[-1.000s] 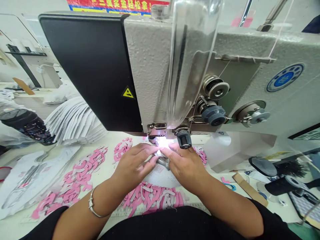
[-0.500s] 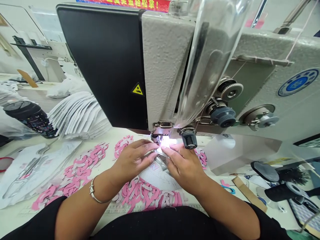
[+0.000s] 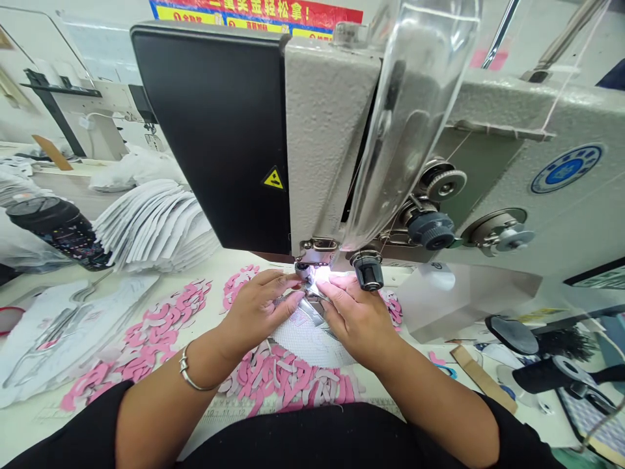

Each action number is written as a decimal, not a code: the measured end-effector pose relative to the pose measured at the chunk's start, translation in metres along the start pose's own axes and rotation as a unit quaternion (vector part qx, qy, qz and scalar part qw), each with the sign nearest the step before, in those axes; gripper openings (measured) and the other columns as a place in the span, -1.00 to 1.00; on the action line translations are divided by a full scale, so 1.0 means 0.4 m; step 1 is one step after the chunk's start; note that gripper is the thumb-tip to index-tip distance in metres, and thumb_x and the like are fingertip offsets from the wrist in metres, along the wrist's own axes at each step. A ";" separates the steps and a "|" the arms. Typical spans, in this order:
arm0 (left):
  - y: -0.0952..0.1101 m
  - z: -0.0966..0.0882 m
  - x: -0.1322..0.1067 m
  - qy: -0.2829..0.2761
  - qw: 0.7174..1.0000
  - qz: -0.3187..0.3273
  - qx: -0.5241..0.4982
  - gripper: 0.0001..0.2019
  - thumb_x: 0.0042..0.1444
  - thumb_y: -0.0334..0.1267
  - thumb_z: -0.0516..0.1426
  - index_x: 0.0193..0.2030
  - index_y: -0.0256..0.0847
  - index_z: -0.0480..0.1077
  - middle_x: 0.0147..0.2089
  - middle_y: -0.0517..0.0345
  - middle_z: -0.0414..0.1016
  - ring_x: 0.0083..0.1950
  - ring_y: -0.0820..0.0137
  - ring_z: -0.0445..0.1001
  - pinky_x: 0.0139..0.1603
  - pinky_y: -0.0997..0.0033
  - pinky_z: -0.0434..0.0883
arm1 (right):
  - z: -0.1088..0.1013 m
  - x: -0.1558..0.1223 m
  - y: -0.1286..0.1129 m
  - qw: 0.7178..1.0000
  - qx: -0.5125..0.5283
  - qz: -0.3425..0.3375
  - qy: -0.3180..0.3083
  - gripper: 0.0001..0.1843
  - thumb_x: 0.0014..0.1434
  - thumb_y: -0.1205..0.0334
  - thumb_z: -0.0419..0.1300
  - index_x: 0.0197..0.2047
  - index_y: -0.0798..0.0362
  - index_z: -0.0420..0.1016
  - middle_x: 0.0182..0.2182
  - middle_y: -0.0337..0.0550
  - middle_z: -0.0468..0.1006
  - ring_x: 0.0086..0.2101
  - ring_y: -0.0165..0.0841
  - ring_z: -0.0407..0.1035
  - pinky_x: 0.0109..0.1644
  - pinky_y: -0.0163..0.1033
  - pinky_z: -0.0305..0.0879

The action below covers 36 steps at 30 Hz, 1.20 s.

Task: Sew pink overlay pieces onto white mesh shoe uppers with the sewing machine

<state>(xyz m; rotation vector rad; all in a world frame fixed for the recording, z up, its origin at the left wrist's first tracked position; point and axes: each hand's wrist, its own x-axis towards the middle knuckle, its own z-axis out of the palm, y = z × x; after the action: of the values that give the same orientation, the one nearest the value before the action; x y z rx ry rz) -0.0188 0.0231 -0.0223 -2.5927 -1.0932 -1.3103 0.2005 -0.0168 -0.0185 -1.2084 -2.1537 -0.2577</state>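
Two hands | left hand [image 3: 256, 309] | right hand [image 3: 359, 322] | wider apart (mesh panel [image 3: 307, 342] between)

The sewing machine head [image 3: 332, 130] is speckled grey-beige, with a black side panel [image 3: 209, 130] bearing a yellow warning triangle [image 3: 273, 179], and a round blue-and-white badge [image 3: 566, 169] on its arm. Below sits a white mesh panel [image 3: 310, 342] with a fine dotted weave and silvery-grey trim [image 3: 312, 311]. Pink cutouts [image 3: 288, 384], some mixed with pale grey, lie heaped around it. Above hangs a red-and-yellow banner [image 3: 254, 12].
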 end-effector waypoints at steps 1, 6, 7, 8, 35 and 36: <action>0.001 -0.004 0.001 -0.012 1.000 -0.003 0.007 -0.82 0.24 -0.22 0.16 -0.10 -0.15 0.56 -0.11 0.11 0.66 -0.04 0.29 0.59 0.15 0.18 0.47 | -0.001 -0.001 0.000 1.000 0.000 0.000 -0.001 -0.70 0.35 0.21 0.08 0.07 -0.01 0.54 -0.13 0.05 0.52 -0.01 -0.13 0.38 0.06 0.00 0.43; 0.004 -0.045 0.003 -0.120 0.992 -0.037 0.014 -0.76 0.26 -0.19 0.08 0.00 -0.11 0.49 -0.04 0.14 0.63 -0.06 0.31 0.57 0.37 -0.07 0.15 | 0.001 -0.004 0.005 1.000 0.008 -0.008 0.004 -0.66 0.38 0.18 0.06 0.14 -0.02 0.51 -0.15 0.02 0.55 0.00 -0.13 0.37 0.07 0.01 0.41; 0.004 -0.055 0.002 -0.133 0.990 -0.046 0.016 -0.76 0.25 -0.18 0.08 -0.01 -0.12 0.48 -0.03 0.12 0.61 -0.01 0.28 0.55 0.38 -0.11 0.10 | 0.002 -0.004 0.007 1.000 0.011 -0.005 0.004 -0.65 0.38 0.17 0.06 0.15 -0.03 0.51 -0.14 0.02 0.55 0.01 -0.12 0.36 0.07 0.02 0.40; 0.004 -0.065 0.002 -0.141 0.988 -0.053 0.019 -0.76 0.24 -0.17 0.08 -0.03 -0.13 0.47 -0.01 0.08 0.60 0.05 0.23 0.52 0.39 -0.14 0.05 | 0.003 -0.003 0.009 1.000 0.014 -0.001 0.004 -0.65 0.38 0.17 0.06 0.16 -0.04 0.50 -0.13 0.02 0.54 0.02 -0.12 0.36 0.07 0.02 0.40; -0.091 -0.091 0.024 0.035 0.876 -0.442 -0.190 -0.78 0.09 -0.11 0.20 -0.22 -0.19 0.50 -0.35 0.14 0.52 -0.42 0.46 0.41 -0.44 0.47 0.34 | 0.019 -0.025 0.049 0.998 0.051 -0.001 0.029 -0.64 0.39 0.18 0.04 0.18 -0.06 0.46 0.08 -0.01 0.50 0.15 -0.12 0.31 0.25 0.14 0.21; -0.124 -0.104 0.008 0.015 0.889 -0.449 -0.088 -0.75 0.14 -0.09 0.14 -0.16 -0.17 0.51 -0.33 0.14 0.53 -0.45 0.46 0.38 -0.47 0.46 0.30 | 0.025 -0.028 0.050 0.998 0.051 0.000 0.039 -0.64 0.39 0.19 0.05 0.19 -0.07 0.45 0.09 -0.01 0.50 0.15 -0.11 0.30 0.26 0.15 0.19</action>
<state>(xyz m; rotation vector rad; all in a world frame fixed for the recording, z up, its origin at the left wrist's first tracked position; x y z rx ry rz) -0.0764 0.0483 -0.0064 -2.1683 -2.4315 -1.5982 0.2166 -0.0090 -0.0361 -1.1221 -2.0736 -0.1910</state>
